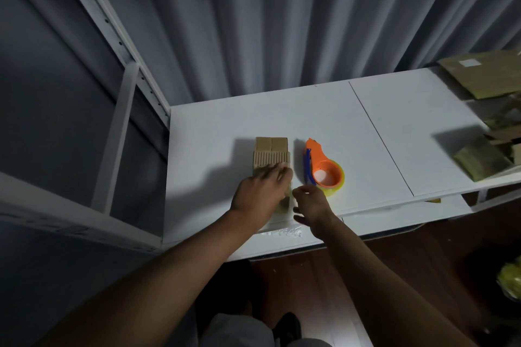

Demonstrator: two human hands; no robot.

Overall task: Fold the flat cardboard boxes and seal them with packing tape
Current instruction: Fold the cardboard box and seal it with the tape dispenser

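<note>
Left hand (260, 191): fingers extended, lying flat on top of the small folded cardboard box (272, 156) near the front of the white table (366, 132). Right hand (311, 203): fingers loosely curled, holding nothing visible, beside the box's near end. Orange tape dispenser (321, 166) lies just right of the box. Flat cardboard stack (485, 73) sits at far right.

white table (352, 121), cardboard box (272, 155) beside orange tape dispenser (321, 166), flat cardboard stack (482, 163) at right edge
</note>
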